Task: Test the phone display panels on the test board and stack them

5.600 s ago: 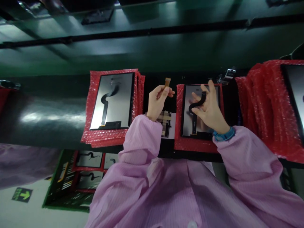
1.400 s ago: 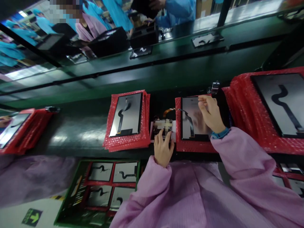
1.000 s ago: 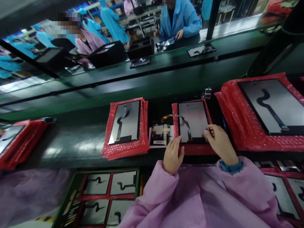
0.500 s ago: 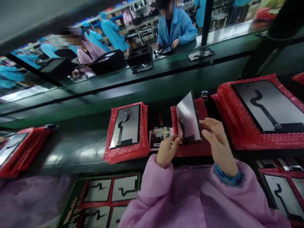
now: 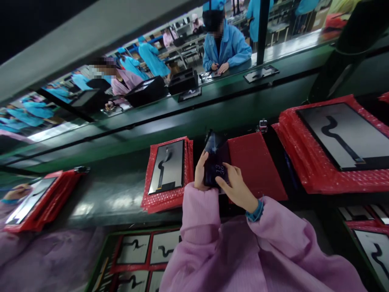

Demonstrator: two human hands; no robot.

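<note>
In the head view, the left hand (image 5: 199, 174) is gripping a dark panel (image 5: 211, 168) just below and right of the middle of the scene; its fingers are closing on the panel's left edge, one digit showing there while the others are hiding behind; the right hand (image 5: 238, 188) is meeting the panel from four o'clock, its thumb lying on the face and its forefinger lying near the right edge; these two are spreading apart, and I cannot tell whether the remaining fingers are pressing together; pale digits (image 5: 219, 169) are glowing sideways on the panel, reading 13 and 36; the panel is tilting, its far end blurring. Counting clock directions from the panel, a red wrap sheet (image 5: 257, 168) is lying just beside it at three, and a metal clip (image 5: 263, 125) is sitting at two; a tall red pile (image 5: 298, 162) is rising farther off at three, bearing a grey screen (image 5: 358, 121) with a black ribbon cable (image 5: 331, 129) curving across it; a red stack (image 5: 164, 200) at nine is bearing another cabled screen (image 5: 174, 162); farther out at nine, another person's hand (image 5: 20, 191) is reaching over a third stack (image 5: 62, 194); between seven and eight, a green crate (image 5: 133, 232) is holding more cabled screens (image 5: 132, 249); at twelve, a person in a blue coat (image 5: 227, 50) is bending over a bench.
</note>
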